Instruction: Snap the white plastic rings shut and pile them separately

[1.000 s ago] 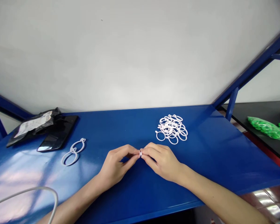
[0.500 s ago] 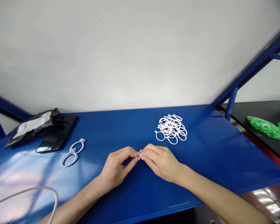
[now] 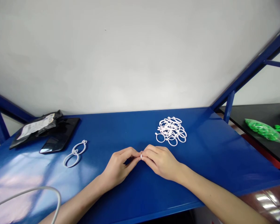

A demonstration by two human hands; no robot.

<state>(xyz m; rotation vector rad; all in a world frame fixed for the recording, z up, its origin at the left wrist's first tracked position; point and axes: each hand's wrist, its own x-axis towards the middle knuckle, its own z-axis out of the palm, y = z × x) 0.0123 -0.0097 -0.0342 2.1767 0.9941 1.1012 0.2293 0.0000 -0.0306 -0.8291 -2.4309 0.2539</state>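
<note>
My left hand (image 3: 121, 164) and my right hand (image 3: 160, 161) meet fingertip to fingertip over the front middle of the blue table. Both are closed in a pinch on one small white piece (image 3: 141, 156). Only a sliver of it shows between the fingertips, in the same white as the rings nearby; its full shape is hidden. Beyond my right hand lies a loose pile of white rings with small eyelets (image 3: 170, 130). Two more such rings (image 3: 71, 160) lie overlapping to the left of my left hand.
At the back left, a black plastic parcel with a label (image 3: 37, 127) rests by a dark phone (image 3: 53, 143). A white cable (image 3: 40, 188) curves over the front left, near my left forearm. A bag of green pieces (image 3: 263, 130) lies on a black surface at right.
The view has shifted slightly. Both hands keep their pinch at nearly the same spot, and the white piece between the fingertips looks slightly turned. The rings on the table have stayed put.
</note>
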